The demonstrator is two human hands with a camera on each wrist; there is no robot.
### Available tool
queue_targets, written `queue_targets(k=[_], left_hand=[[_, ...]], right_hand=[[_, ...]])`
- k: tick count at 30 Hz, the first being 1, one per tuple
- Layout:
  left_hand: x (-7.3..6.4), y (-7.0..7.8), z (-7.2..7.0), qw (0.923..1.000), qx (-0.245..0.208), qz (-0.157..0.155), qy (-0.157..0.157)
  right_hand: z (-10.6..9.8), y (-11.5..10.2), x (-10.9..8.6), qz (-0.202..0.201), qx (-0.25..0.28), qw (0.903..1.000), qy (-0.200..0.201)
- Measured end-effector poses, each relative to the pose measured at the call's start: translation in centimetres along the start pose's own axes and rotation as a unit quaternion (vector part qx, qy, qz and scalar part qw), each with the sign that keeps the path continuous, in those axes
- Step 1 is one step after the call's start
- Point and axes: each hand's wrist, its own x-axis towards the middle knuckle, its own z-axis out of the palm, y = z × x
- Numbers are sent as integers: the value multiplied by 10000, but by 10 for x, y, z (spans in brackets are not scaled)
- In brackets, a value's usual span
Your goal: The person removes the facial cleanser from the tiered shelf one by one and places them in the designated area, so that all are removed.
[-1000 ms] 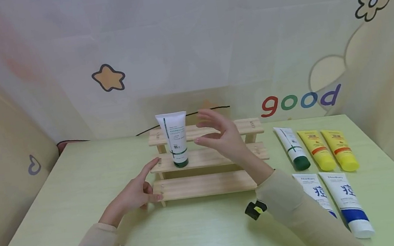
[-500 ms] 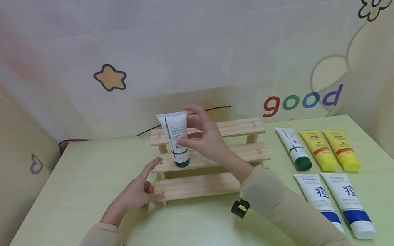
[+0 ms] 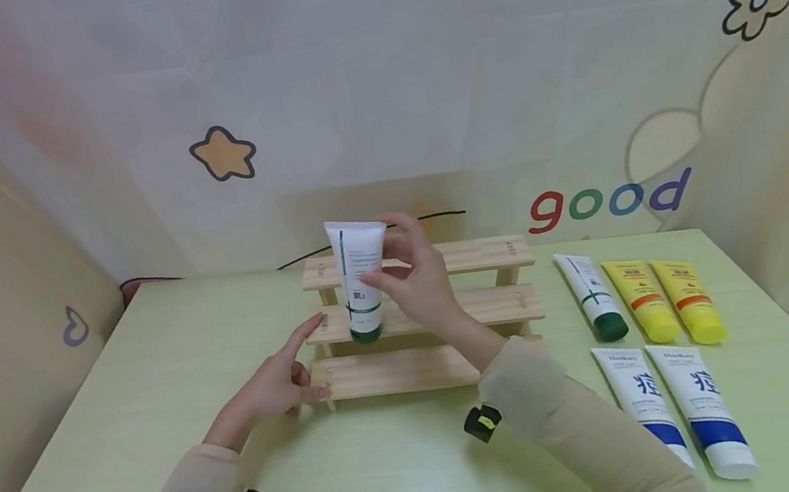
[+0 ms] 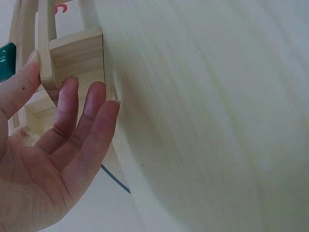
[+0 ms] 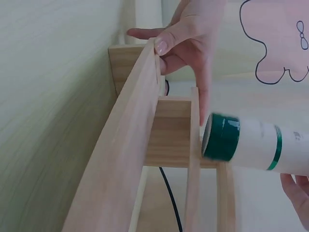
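My right hand [image 3: 418,280] pinches a white tube with a green cap [image 3: 361,280] between thumb and fingers. The tube is cap down, leaning slightly, at the left part of the middle tier of a three-tier wooden rack [image 3: 419,368]. In the right wrist view the green cap [image 5: 223,137] is close to the middle board's edge; contact is unclear. My left hand [image 3: 270,385] holds the rack's left end, index fingertip at the middle tier and thumb on the bottom one. In the left wrist view, the left hand's [image 4: 58,154] other fingers bend loosely beside the rack's end.
Right of the rack lie a second white tube with a green cap [image 3: 591,294] and two yellow tubes [image 3: 640,300]. Nearer are two white tubes with blue bands [image 3: 700,405]. A printed curtain [image 3: 374,97] hangs behind the table [image 3: 397,481].
My right hand has come left to the green-capped tube and taken hold of it. The tube has since shifted slightly right and tilted. My left hand has stayed at the rack.
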Motion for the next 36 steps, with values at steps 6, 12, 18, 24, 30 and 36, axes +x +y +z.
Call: queue_targets(k=[6, 12, 18, 24, 30, 36], left_hand=[[-1, -1, 0, 10000, -66, -63, 26], [-1, -2, 1, 9999, -135, 101, -19], [-2, -3, 1, 9993, -164, 322, -75], [-2, -2, 1, 9994, -161, 307, -56], [-2, -2, 1, 9993, -159, 344, -57], [-2, -2, 1, 9994, -139, 314, -46]], right_hand=[[-11, -12, -6, 149, 38, 9999, -61], [-28, -18, -13, 134, 104, 9998, -62], [-45, -27, -21, 264, -30, 9996, -93], [-60, -37, -29, 456, -231, 9987, -51], [-75, -45, -36, 685, -674, 9954, 40], [-91, -51, -42, 976, -947, 9906, 162]])
